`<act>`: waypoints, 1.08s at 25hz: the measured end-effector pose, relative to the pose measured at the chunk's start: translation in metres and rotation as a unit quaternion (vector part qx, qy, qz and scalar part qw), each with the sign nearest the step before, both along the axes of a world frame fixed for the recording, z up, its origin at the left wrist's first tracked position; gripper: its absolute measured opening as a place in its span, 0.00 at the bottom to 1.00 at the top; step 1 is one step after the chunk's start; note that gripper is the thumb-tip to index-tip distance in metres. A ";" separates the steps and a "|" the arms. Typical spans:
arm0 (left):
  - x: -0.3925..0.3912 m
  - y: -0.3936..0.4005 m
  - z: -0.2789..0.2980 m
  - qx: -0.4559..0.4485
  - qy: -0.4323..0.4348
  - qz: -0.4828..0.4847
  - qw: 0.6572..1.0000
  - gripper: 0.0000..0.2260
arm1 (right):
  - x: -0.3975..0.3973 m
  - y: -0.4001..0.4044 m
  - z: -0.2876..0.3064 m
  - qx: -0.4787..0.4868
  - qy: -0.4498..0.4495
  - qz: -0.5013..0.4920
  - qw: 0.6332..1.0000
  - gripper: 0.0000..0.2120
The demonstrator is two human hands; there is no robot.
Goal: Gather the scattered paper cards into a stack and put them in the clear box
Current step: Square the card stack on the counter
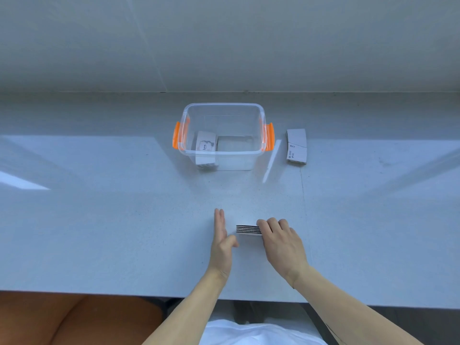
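A small stack of paper cards (pixel 246 230) stands on edge on the pale counter near me, its layered edges facing left. My right hand (pixel 281 242) covers the stack's right part and grips it from above. My left hand (pixel 221 240) is flat and open just left of the stack, fingers pointing away, not touching it. The clear box (pixel 224 153) with orange latches sits farther back in the middle, lid off. Inside it, on the left, lies a stack of cards (pixel 205 145) with print on top. Another stack of cards (pixel 296 146) lies on the counter right of the box.
The counter (pixel 99 220) runs to a wall at the back, and its front edge is close to my body. An orange-brown surface (pixel 74 319) shows below the edge on the left.
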State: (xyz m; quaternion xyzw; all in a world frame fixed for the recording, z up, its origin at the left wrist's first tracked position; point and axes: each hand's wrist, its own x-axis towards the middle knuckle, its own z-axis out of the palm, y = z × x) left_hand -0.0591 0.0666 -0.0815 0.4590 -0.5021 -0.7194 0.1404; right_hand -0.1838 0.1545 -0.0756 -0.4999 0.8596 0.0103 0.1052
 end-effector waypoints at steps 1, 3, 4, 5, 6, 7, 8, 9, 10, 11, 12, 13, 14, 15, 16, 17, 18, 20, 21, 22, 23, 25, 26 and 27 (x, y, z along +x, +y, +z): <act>-0.001 -0.001 0.001 0.001 -0.008 -0.002 1.000 0.38 | 0.000 -0.001 0.001 0.000 -0.002 -0.007 1.000 0.21; -0.003 0.003 0.005 0.006 -0.022 -0.061 0.998 0.39 | 0.001 -0.002 0.001 0.003 -0.007 -0.011 1.000 0.19; -0.004 0.005 0.007 0.004 -0.019 -0.082 0.996 0.41 | 0.001 -0.002 0.001 0.006 -0.010 -0.009 1.000 0.18; -0.004 0.004 0.006 0.003 -0.013 -0.082 0.997 0.42 | 0.000 -0.002 0.001 0.008 -0.014 -0.008 1.000 0.18; -0.003 0.001 0.005 0.002 -0.009 -0.066 0.998 0.42 | -0.001 -0.001 0.000 0.008 -0.017 -0.010 1.000 0.17; -0.003 -0.001 0.004 -0.006 -0.010 -0.046 0.999 0.42 | -0.001 -0.001 0.000 0.007 -0.018 -0.013 1.000 0.18; -0.003 -0.001 0.003 -0.018 -0.018 -0.034 0.999 0.42 | -0.001 -0.001 0.000 0.007 -0.016 -0.014 1.000 0.18; -0.005 0.000 0.003 -0.030 -0.029 -0.044 0.998 0.42 | -0.001 -0.001 0.001 0.009 -0.016 -0.015 1.000 0.18; -0.006 0.004 0.003 -0.042 -0.038 -0.076 0.995 0.43 | 0.000 -0.002 0.001 0.010 -0.016 -0.015 1.000 0.17; -0.008 0.007 0.003 -0.060 -0.048 -0.121 0.990 0.43 | 0.001 -0.002 0.002 0.009 -0.018 -0.016 1.000 0.16; -0.009 0.009 0.003 -0.086 -0.058 -0.162 0.981 0.43 | 0.001 -0.002 0.001 0.007 -0.023 -0.016 1.000 0.16; -0.010 0.010 0.003 -0.129 -0.074 -0.194 0.970 0.43 | 0.000 -0.001 0.000 0.006 -0.026 -0.014 1.000 0.15; -0.009 0.009 0.002 -0.206 -0.099 -0.215 0.949 0.43 | -0.002 0.000 -0.001 0.006 -0.028 -0.011 1.000 0.14; -0.006 0.009 0.001 -0.316 -0.130 -0.234 0.910 0.43 | -0.003 0.000 -0.002 0.005 -0.032 -0.010 0.999 0.13; -0.002 0.009 -0.002 -0.423 -0.158 -0.257 0.854 0.44 | -0.004 0.000 -0.003 0.000 -0.036 -0.010 0.999 0.13; 0.002 0.009 -0.005 -0.501 -0.180 -0.284 0.797 0.44 | -0.004 0.000 -0.003 -0.005 -0.040 -0.012 0.999 0.12; 0.004 0.012 -0.007 -0.545 -0.203 -0.320 0.748 0.43 | -0.003 0.000 -0.002 -0.009 -0.041 -0.014 0.999 0.11; 0.004 0.018 -0.011 -0.582 -0.250 -0.366 0.682 0.43 | -0.003 0.001 -0.002 -0.020 -0.043 -0.014 0.999 0.10; 0.003 0.018 -0.012 -0.589 -0.267 -0.365 0.670 0.42 | -0.003 0.002 -0.002 -0.023 -0.046 -0.012 0.999 0.10; 0.004 0.017 -0.012 -0.583 -0.278 -0.358 0.675 0.41 | -0.004 0.002 -0.002 -0.022 -0.050 -0.011 0.998 0.11; 0.005 0.016 -0.013 -0.579 -0.286 -0.350 0.679 0.40 | -0.004 0.002 -0.003 -0.022 -0.054 -0.012 0.998 0.11; 0.007 0.014 -0.014 -0.573 -0.301 -0.376 0.663 0.40 | -0.005 0.001 -0.005 -0.026 -0.049 -0.015 0.998 0.12; 0.008 0.013 -0.014 -0.570 -0.310 -0.396 0.649 0.41 | -0.004 0.001 -0.006 -0.026 -0.042 -0.015 0.999 0.12; 0.008 0.010 -0.014 -0.568 -0.318 -0.409 0.639 0.41 | -0.004 0.000 -0.007 -0.022 -0.037 -0.015 0.999 0.12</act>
